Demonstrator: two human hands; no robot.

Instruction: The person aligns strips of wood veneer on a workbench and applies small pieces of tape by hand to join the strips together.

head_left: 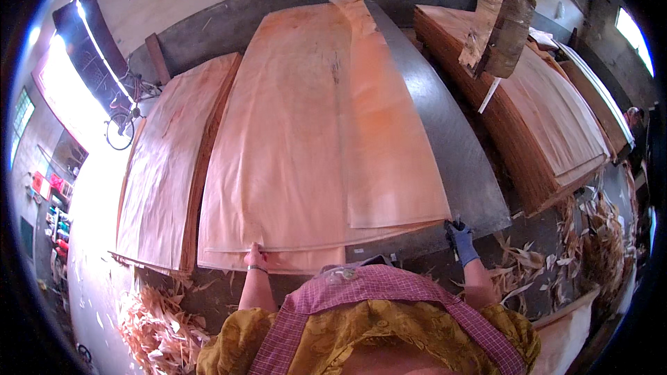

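Wide, thin sheets of pinkish wood veneer (292, 132) lie on a long dark metal table (451, 132). A narrower veneer strip (396, 160) overlaps their right side, its far end creased. At the near left edge, my bare left hand (256, 257) pinches the rim of a veneer sheet, fingers closed. My right hand (460, 239), in a blue-grey glove, is closed at the near right corner of the narrower strip. Something small and dark shows at its fingertips; whether it also grips the veneer is hidden.
Tall veneer stacks stand on the left (167, 160) and right (514, 111). Above the right stack hangs a rough wooden board (497, 21). Veneer scraps (163, 330) litter the floor on both sides. A bicycle (121, 125) stands by the bright doorway at far left.
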